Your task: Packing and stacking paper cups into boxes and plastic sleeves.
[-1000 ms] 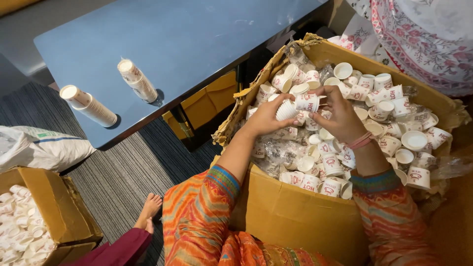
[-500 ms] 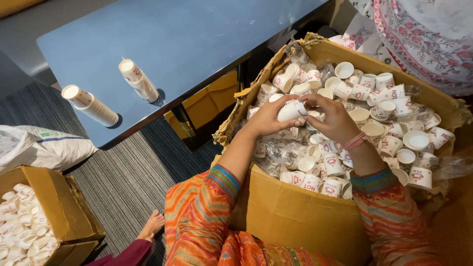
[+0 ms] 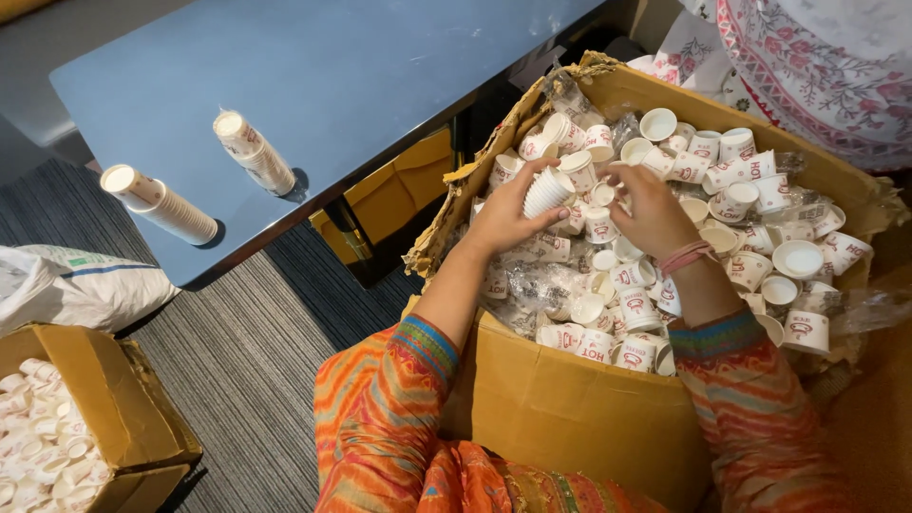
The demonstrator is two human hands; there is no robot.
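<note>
Near: a large cardboard box (image 3: 570,408) heaped with loose paper cups (image 3: 741,204). Over the heap, the left hand (image 3: 508,214) has its grip closed around a short stack of white cups (image 3: 548,191); the right hand (image 3: 651,209), grip narrow, fingers a cup just beside it. Far: two cup stacks (image 3: 252,152) lie on the blue bench (image 3: 361,76).
</note>
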